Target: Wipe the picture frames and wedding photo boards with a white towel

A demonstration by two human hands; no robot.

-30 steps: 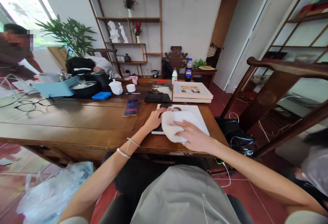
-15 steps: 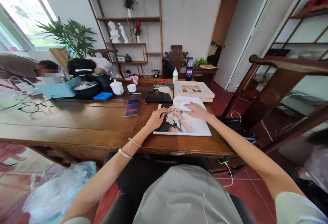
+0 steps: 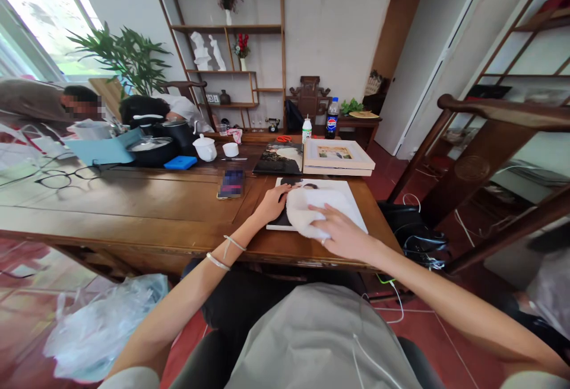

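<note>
A photo album [image 3: 351, 199] with a couple's portrait on its cover lies flat near the table's front edge. Across its left edge rests my left hand [image 3: 271, 205], fingers stretched out and holding it at the side. My right hand [image 3: 342, 231] grips a fluffy white cloth [image 3: 297, 209], pressed on the album's lower middle and covering most of the portrait. Just behind lie a dark photo book [image 3: 278, 159] and a pale box [image 3: 342, 168] with a small framed picture on its top.
Left of the album lies a phone [image 3: 231, 184]. Further back stand a white teapot [image 3: 205, 148], a cup [image 3: 230, 149], a blue box [image 3: 180, 163], a small white bottle [image 3: 307, 131] and a cola bottle [image 3: 332, 120]. Glasses [image 3: 66, 176] lie far left, near two bent-over people. A wooden chair [image 3: 472, 166] stands right.
My right hand has drawn the white cloth from the album's top edge down toward me and slightly left. My left hand stays on the album's left edge.
</note>
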